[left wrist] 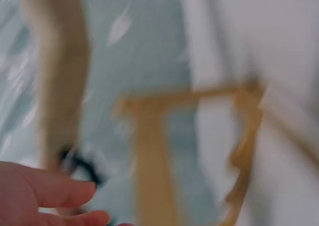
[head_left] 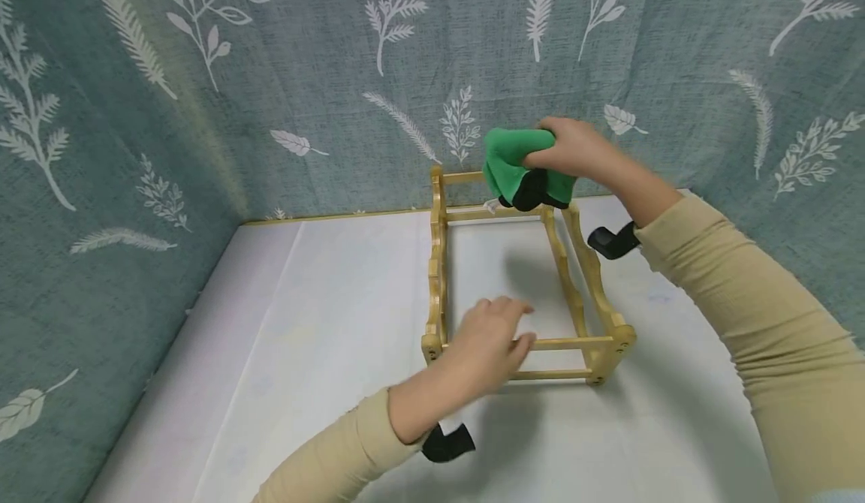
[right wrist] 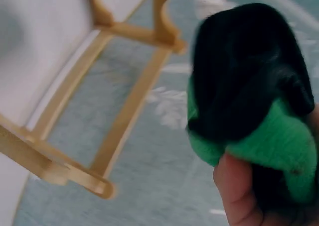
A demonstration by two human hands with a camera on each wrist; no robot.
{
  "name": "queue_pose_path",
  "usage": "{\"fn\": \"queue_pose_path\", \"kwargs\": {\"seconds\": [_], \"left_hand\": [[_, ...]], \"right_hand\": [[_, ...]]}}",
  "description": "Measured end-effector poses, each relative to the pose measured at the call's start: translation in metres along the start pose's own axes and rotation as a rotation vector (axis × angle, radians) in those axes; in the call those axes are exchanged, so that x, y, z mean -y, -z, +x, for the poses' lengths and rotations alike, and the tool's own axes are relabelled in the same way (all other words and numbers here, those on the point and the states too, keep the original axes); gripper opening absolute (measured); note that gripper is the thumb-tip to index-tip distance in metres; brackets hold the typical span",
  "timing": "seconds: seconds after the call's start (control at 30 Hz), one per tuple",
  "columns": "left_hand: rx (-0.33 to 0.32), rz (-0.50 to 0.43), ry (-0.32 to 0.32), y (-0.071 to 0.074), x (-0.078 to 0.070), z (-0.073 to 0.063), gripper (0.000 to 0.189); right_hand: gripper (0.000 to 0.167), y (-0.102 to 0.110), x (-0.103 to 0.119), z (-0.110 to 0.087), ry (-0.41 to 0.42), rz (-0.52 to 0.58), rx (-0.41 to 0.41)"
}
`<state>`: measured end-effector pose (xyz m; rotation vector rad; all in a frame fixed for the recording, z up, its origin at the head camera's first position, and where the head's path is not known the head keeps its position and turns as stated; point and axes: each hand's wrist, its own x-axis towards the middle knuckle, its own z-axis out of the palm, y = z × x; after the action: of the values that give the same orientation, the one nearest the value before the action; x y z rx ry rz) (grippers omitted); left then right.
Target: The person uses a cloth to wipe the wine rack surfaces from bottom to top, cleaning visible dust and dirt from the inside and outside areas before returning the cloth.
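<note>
A bundled fuzzy green cloth with black parts (head_left: 516, 161) hangs from my right hand (head_left: 574, 146), which grips it above the far end of a wooden rack. In the right wrist view its black side (right wrist: 249, 71) faces the camera and the thumb (right wrist: 234, 181) presses on the green part. The light wooden rack (head_left: 438, 263) has wavy notched side rails and crossbars, and stands on the white surface. My left hand (head_left: 483, 341) is over the rack's near left corner with fingers loosely bent and nothing held; whether it touches the rack cannot be told.
The white tabletop (head_left: 324, 338) spreads on both sides of the rack. Grey-green leaf-patterned fabric (head_left: 324, 97) covers the back and sides. A black strap piece (head_left: 611, 242) sticks out at the right wrist, another (head_left: 447, 444) at the left.
</note>
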<state>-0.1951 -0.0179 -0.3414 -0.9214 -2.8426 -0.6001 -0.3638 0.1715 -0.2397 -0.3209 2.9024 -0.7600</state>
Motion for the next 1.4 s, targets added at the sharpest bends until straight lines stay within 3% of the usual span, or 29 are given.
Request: {"fn": "queue_pose_path", "kwargs": {"seconds": [0.1,0.17,0.27,0.33,0.4,0.63,0.8,1.07,1.27,1.4], "left_hand": [[-0.014,0.032,0.122,0.026,0.029,0.015,0.039],[-0.021,0.059,0.197,0.032,0.053,0.028,0.049],[0.067,0.125,0.260,0.026,0.084,0.045,0.064],[0.128,0.150,0.260,0.016,0.097,0.050,0.068],[0.145,0.183,0.245,0.008,0.103,0.052,0.066],[0.061,0.197,0.209,-0.006,0.101,0.046,0.051],[0.025,0.249,0.201,-0.007,0.100,0.043,0.046],[0.033,0.289,0.233,-0.005,0.100,0.042,0.041],[0.024,0.291,0.268,-0.006,0.103,0.041,0.043],[0.020,0.281,0.280,-0.006,0.105,0.041,0.043]], "right_hand": [[0.058,-0.008,0.001,0.027,-0.012,-0.053,0.086],[0.063,-0.017,-0.002,0.042,-0.041,-0.068,0.149],[0.065,-0.040,-0.006,0.061,-0.090,-0.074,0.211],[0.068,-0.060,-0.006,0.070,-0.114,-0.091,0.224],[0.066,-0.083,-0.007,0.078,-0.126,-0.117,0.211],[0.063,-0.151,-0.004,0.095,-0.137,-0.135,0.117],[0.063,-0.175,-0.003,0.101,-0.133,-0.212,0.070],[0.052,-0.171,-0.011,0.102,-0.134,-0.290,0.025],[0.035,-0.154,-0.028,0.089,-0.200,-0.426,-0.026],[0.034,-0.142,-0.039,0.086,-0.286,-0.457,0.012]]}}
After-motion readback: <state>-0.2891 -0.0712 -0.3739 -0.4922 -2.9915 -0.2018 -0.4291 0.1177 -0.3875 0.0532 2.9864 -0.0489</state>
